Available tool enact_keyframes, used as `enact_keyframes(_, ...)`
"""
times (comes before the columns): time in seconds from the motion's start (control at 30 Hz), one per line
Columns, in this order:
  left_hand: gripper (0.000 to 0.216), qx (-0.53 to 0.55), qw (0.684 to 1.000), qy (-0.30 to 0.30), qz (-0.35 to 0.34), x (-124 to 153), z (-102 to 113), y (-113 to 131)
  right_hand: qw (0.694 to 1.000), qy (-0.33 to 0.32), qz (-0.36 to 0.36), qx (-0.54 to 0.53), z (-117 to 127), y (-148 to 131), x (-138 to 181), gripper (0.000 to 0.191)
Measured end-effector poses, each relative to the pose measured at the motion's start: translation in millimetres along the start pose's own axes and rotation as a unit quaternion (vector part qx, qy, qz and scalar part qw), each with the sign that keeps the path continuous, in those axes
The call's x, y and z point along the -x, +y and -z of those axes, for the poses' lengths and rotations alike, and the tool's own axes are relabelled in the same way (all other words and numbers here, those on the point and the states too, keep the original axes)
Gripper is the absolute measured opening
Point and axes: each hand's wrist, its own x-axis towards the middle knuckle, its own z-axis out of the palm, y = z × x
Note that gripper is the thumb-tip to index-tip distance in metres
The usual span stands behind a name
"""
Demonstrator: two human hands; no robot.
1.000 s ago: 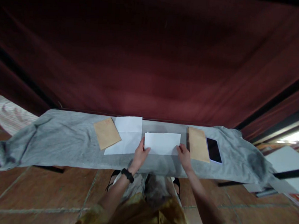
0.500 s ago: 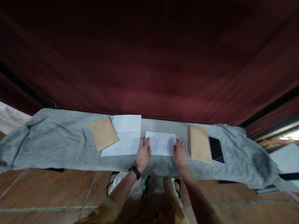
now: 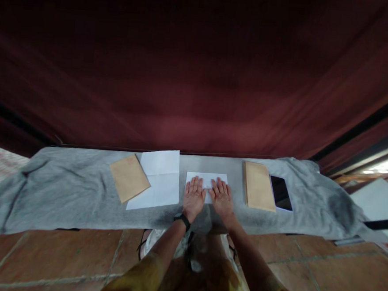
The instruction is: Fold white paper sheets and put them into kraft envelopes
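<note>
A folded sheet of white paper (image 3: 207,176) lies in front of me on the grey cloth. My left hand (image 3: 194,198) rests flat on its left half, fingers stretched forward, with a black band on the wrist. On the right half my right hand (image 3: 221,199) lies flat too, fingers spread. Both palms cover much of the paper's near part. To the left is a larger white sheet (image 3: 161,185) with a crease across it. A brown envelope (image 3: 129,178) overlaps that sheet's left side.
Right of my hands lies a stack of brown envelopes (image 3: 260,188), with a dark-screened phone (image 3: 281,193) beside it. The grey cloth (image 3: 64,189) covers a long narrow surface. Behind it hangs a dark red curtain (image 3: 197,97). Tiled floor (image 3: 87,253) shows below.
Both hands have moved inward from the folded paper's side edges and now lie flat on top of it. The view has shifted slightly.
</note>
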Motion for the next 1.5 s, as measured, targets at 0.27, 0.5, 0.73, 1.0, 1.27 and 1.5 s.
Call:
enact_keyframes(0.27,0.061,-0.022,0.994,0.077,0.078,3.9,-6.7,-6.5,0.998,0.043,-0.053,0.005,0.1,20.2,10.0,0.057)
enact_keyframes(0.5,0.057,0.008,0.998,-0.031,-0.057,-36.4,-18.4,25.6,0.997,0.049,-0.062,0.003,-2.5,18.0,7.3,0.055)
enact_keyframes(0.73,0.058,-0.037,0.999,-0.008,0.007,-43.4,-6.2,-7.7,0.996,0.057,-0.061,-0.006,-3.7,21.8,7.8,0.056)
enact_keyframes(1.0,0.057,-0.094,0.995,-0.019,0.034,-35.5,4.2,-11.9,0.998,0.049,-0.014,-0.033,-6.7,-19.0,-22.1,0.048)
enact_keyframes(1.27,0.056,0.015,0.994,0.071,0.087,-20.9,3.6,-23.8,0.997,0.053,-0.057,-0.021,-7.6,0.1,-6.0,0.053)
enact_keyframes(1.5,0.049,0.251,0.933,0.059,0.25,-13.5,22.8,-30.3,0.995,0.06,-0.064,-0.035,-5.2,13.0,7.0,0.055)
